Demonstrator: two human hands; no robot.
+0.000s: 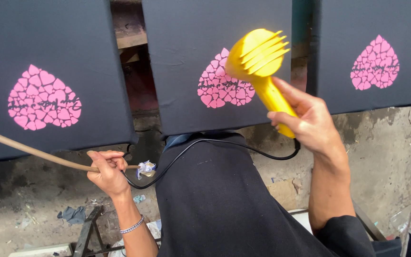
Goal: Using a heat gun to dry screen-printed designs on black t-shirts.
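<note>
A: Head view, big things first: three black fabric panels, each with a pink heart print. Middle panel (pixel 186 62) sits just beyond the right hand (pixel 312 123).

B: And that hand?

A: Wrapped tight round the handle of a yellow heat gun (pixel 260 62), nozzle aimed at the middle heart print (pixel 224 85), close above it.

B: So the drying of that print looks like the step in hand?

A: I'd judge so. Sweeping on to another panel would call for a steady wrist and slack in the black cord (pixel 224 145) trailing below the grip.

B: Left hand (pixel 108 171)?

A: Closed on a thin wooden stick (pixel 29 150); just past the fingers is a small whitish plug, perhaps, too blurred to say.
</note>
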